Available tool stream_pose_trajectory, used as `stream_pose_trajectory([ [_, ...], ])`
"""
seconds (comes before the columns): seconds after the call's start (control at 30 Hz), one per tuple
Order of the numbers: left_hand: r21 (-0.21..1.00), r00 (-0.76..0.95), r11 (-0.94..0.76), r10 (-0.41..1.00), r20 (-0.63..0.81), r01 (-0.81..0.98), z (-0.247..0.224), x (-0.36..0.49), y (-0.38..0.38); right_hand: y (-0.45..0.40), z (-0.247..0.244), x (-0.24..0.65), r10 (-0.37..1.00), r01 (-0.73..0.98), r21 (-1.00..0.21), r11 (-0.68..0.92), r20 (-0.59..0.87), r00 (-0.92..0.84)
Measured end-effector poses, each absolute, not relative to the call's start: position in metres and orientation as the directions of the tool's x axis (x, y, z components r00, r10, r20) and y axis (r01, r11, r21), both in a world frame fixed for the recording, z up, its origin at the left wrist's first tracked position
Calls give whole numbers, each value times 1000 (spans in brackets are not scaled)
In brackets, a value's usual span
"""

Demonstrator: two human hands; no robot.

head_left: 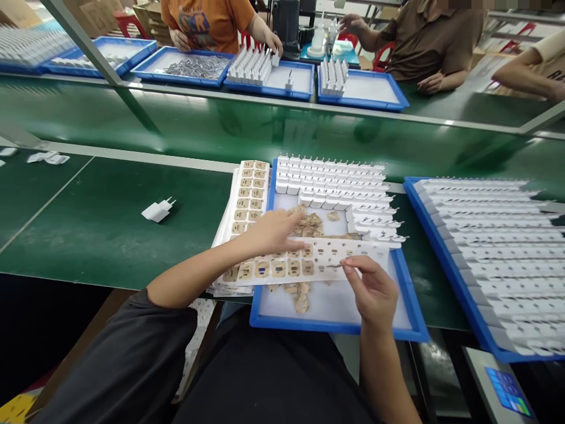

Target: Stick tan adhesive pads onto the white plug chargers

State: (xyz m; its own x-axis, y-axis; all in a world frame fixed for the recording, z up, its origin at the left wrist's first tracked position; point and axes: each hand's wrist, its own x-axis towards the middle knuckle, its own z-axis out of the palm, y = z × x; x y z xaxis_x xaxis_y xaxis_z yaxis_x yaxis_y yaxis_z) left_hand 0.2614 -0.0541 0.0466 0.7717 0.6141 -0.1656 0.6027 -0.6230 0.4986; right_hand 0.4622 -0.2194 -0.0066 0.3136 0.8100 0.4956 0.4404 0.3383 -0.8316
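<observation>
A white backing sheet with tan stickers (278, 269) lies across a blue-rimmed tray (335, 327). Its right part is bare of stickers and shows small dark marks. My left hand (271, 231) rests on the sheet's upper edge, fingers stretched and apart, close to crumpled tan scraps (310, 225). Over the sheet's bare part, my right hand (373, 288) pinches a small thin flat piece (336, 265), seen nearly edge-on. Rows of white plug adapters (331, 179) with pins upward fill the tray's far and right sides. More sticker sheets (242, 197) are stacked at the tray's left.
A lone white plug (158, 210) lies on the green bench to the left. To the right stands another blue tray (445, 259) full of white plugs. Beyond a green divider, co-workers sit behind blue trays (375, 94). A device with a lit screen (507, 390) is low right.
</observation>
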Motion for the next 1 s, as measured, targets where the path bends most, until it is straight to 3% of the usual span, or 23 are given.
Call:
stream_pose_trajectory([
  [0.13, 303, 673, -694, 715, 190, 653, 31, 287, -23, -218, -6, 458, 796, 575, -742, 346, 556, 238],
  [0.23, 173, 662, -716, 694, 283, 676, 16, 304, -2, -219, -4, 458, 786, 639, -677, 365, 592, 179],
  [0.33, 154, 673, -741, 661, 332, 653, 12, 309, -3, -221, -3, 459, 784, 675, -640, 366, 603, 148],
  [0.4, 273, 672, -754, 656, 343, 597, 18, 301, -16, -223, -4, 459, 784, 675, -645, 357, 600, 159],
  [0.47, 541, 661, -687, 693, 288, 485, 26, 285, -35, -224, -4, 459, 791, 652, -669, 357, 587, 170],
  [0.53, 827, 650, -477, 735, 191, 296, 32, 265, -58, -223, -5, 458, 811, 603, -706, 371, 563, 160],
  [0.6, 977, 622, -205, 774, 120, 66, 32, 246, -82, -223, -4, 457, 842, 532, -757, 379, 521, 142],
  [0.73, 937, 516, 192, 856, -14, -293, 15, 230, -125, -221, 3, 450, 923, 316, -884, 344, 380, 59],
  [0.83, 833, 501, 355, 858, -112, -424, 0, 233, -146, -220, 13, 436, 944, 109, -937, 331, 329, -34],
  [0.9, 820, 509, 358, 855, -96, -447, -7, 235, -152, -219, 18, 426, 940, 8, -943, 333, 331, -82],
  [1.0, 923, 525, 166, 850, 44, -346, -12, 233, -153, -217, 19, 413, 940, -48, -943, 330, 333, -75],
])
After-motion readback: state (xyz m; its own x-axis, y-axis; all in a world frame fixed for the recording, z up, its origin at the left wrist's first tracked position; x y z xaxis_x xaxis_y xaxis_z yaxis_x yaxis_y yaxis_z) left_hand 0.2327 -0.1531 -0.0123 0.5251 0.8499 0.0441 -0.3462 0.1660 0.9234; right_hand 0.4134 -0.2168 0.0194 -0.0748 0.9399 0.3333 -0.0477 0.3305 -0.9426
